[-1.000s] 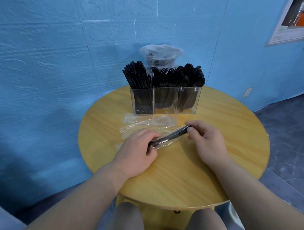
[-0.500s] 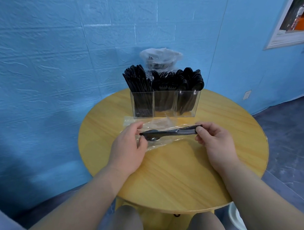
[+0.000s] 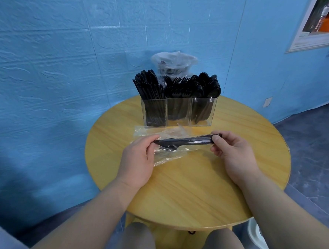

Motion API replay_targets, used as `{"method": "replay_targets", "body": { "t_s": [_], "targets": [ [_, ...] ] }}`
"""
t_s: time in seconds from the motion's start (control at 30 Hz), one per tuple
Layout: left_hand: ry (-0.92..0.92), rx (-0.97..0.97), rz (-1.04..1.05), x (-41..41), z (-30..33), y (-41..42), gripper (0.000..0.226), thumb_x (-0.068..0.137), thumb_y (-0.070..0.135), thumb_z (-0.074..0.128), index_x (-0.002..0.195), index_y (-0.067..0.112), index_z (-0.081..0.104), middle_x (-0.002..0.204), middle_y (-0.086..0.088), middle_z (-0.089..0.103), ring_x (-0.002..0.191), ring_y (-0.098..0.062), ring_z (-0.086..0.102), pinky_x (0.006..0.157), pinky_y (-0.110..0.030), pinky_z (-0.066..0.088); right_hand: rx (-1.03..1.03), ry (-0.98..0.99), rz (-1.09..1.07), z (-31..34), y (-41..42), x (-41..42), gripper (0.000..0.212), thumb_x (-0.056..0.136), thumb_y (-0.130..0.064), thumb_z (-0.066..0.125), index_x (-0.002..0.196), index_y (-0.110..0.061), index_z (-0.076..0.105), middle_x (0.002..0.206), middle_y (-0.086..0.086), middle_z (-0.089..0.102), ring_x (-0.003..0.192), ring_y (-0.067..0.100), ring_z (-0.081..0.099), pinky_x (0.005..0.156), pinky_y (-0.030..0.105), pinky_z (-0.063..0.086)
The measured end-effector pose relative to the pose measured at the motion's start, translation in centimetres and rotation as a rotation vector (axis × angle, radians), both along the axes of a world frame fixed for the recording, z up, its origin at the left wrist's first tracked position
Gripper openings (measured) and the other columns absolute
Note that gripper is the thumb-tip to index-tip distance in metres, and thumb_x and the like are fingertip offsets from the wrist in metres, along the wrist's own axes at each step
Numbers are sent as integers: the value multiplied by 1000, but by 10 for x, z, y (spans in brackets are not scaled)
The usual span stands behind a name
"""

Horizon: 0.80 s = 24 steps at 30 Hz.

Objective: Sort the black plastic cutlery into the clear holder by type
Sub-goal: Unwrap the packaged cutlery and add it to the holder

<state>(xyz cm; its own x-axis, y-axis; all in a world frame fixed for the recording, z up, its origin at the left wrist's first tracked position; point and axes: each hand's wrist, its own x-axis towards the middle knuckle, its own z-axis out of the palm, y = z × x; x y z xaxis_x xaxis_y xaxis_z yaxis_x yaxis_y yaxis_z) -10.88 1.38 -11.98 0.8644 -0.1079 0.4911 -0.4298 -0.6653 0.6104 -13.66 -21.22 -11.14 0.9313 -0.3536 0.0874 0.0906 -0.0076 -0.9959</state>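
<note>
Nearest the camera, two bare knees sit under the edge of a round wooden table (image 3: pixel 184 193). Above the tabletop the left hand (image 3: pixel 138 159) pinches one end of a bundle of black cutlery (image 3: pixel 185 142) together with its clear wrapper (image 3: pixel 169 153), thumb and fingers closed on it. The right hand (image 3: pixel 233 153) grips the other end, the handle end, with thumb on top and fingers curled beneath. The bundle runs nearly level between the hands, slightly higher on the right, and the loose wrapper trails down onto the table. Just beyond lies more crumpled clear plastic (image 3: pixel 159 131). Behind it stands the clear holder (image 3: pixel 178 111), with three compartments: knives on the left, forks in the middle, spoons on the right. A plastic-lined bin (image 3: pixel 174 62) stands against the blue wall (image 3: pixel 67 60).
</note>
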Motion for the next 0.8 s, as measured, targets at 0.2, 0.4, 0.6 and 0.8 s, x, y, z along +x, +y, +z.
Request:
{"method": "replay_targets", "body": {
  "t_s": [0.2,0.4,0.6,0.8],
  "targets": [
    [62,-16,130,1,1,0,26,95,10,47,113,17,65,92,4,67,81,-14,60,77,-18,42,72,2,-15,-1,-3,1,12,92,-8,58,91,-15,68,74,3,65,64,13,57,70,29,48],
    [-2,192,214,0,5,1,41,83,16,55,125,21,55,130,1,48,123,-20,40,103,-36,32,132,9,-85,-3,-6,4,14,93,-7,56,90,-15,66,76,6,63,62,13,57,70,32,49],
    [106,569,-39,2,-1,-7,40,98,32,38,136,36,48,141,16,46,130,-10,37,111,-36,25,-19,69,-280,1,-5,3,15,94,-12,54,94,-21,66,79,2,67,67,13,63,77,33,55],
    [106,657,-7,9,-7,-7,38,98,36,34,129,37,57,134,20,50,126,-12,35,105,-38,32,21,42,-624,29,-32,-16,20,92,-18,50,102,-21,67,68,-5,66,71,13,66,77,30,55]
  ]
}}
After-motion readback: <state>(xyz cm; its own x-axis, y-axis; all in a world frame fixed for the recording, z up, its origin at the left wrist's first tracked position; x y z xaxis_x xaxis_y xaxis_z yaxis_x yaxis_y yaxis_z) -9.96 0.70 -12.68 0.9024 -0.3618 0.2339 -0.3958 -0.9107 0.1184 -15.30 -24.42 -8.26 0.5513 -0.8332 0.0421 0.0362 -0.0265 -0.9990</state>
